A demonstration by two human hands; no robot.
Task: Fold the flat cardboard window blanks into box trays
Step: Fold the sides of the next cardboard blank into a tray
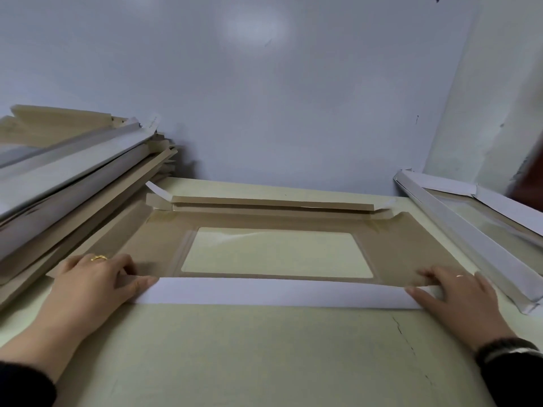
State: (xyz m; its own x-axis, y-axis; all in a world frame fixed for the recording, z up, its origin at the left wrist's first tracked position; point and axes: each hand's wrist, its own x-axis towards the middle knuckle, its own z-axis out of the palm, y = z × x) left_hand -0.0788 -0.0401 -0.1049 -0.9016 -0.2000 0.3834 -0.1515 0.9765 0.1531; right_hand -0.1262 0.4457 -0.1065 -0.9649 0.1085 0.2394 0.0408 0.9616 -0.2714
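Observation:
A brown cardboard window blank (405, 245) lies flat on the pale table, its clear film window (276, 252) in the middle. The far flap (273, 202) is folded over on itself. The near flap (276, 292) is turned up toward me, white side showing. My left hand (94, 286) holds the left end of that near flap, thumb on the white side and fingers on the brown panel. My right hand (458, 298) holds the right end the same way.
A tall slanted stack of cardboard pieces (73, 171) fills the left side of the table (264, 362). A folded window tray (470, 230) with white walls sits at the right. A grey wall (279, 98) closes the back.

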